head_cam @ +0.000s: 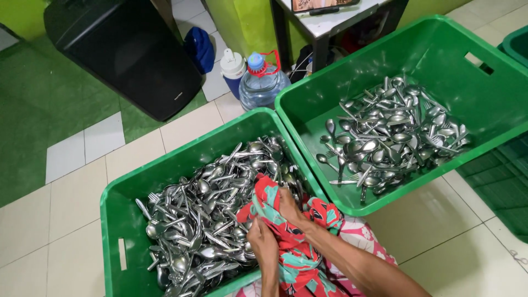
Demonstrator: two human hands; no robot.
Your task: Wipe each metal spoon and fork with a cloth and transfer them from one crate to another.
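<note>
left hand (263,242) – fingers grip red cloth (291,250) | right hand (290,208) – same cloth, over cutlery crate (118,203)

Back-of-house washing area of an eatery or caterer: two green plastic crates (308,104) heaped with bulk metal cutlery (393,135) on a tiled floor (77,192); water jug (263,82), black bin (126,49) upper left.

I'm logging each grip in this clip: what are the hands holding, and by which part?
Both hands, left and right, clutch a bunched red cloth with teal patterning by its gathered middle, over the nearer green plastic crate of metal cutlery. Whether cutlery is inside cannot be told.
</note>
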